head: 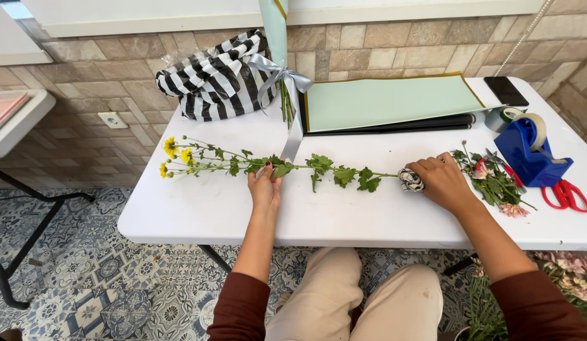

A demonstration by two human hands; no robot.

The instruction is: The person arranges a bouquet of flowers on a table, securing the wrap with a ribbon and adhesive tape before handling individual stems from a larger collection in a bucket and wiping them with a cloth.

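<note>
Both hands rest on the white counter (199, 208), the left hand (266, 187) pinching a long yellow-flowered stem (278, 167) at mid-length, the right hand (440, 182) clenched around its wrapped base (410, 180), beside a blue tape dispenser (527, 151) holding a tape roll (538, 128).

Yellow flowers (170, 151), black-and-white striped wrapping (208, 76), blue tape dispenser (526, 151).

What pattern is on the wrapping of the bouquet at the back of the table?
Black and white stripes on the bouquet wrapping, tied with a silvery ribbon; the head view shows it.
</note>
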